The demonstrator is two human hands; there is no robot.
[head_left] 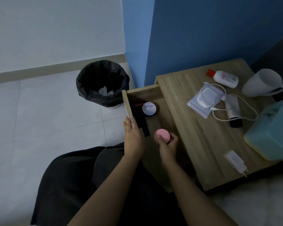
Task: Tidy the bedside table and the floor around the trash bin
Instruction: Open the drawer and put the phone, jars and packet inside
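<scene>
The wooden bedside table [194,131] has its drawer [160,118] pulled out toward me. My right hand [167,146] grips a round pink jar [162,135] low inside the drawer. My left hand [133,136] rests flat on the drawer's front edge, partly over a dark flat object [140,116] lying in the drawer. A jar with a white-and-purple lid [149,108] sits at the drawer's far end. The trash bin [102,84], lined with a black bag, stands on the floor left of the table with pale scraps inside.
On the tabletop lie a white bottle with a red cap [224,78], a tipped white mug [262,83], a clear bag with a white cable [206,98], a silver-and-black tube [234,111], a white charger plug [236,162] and a teal tissue box [271,134]. Blue wall behind.
</scene>
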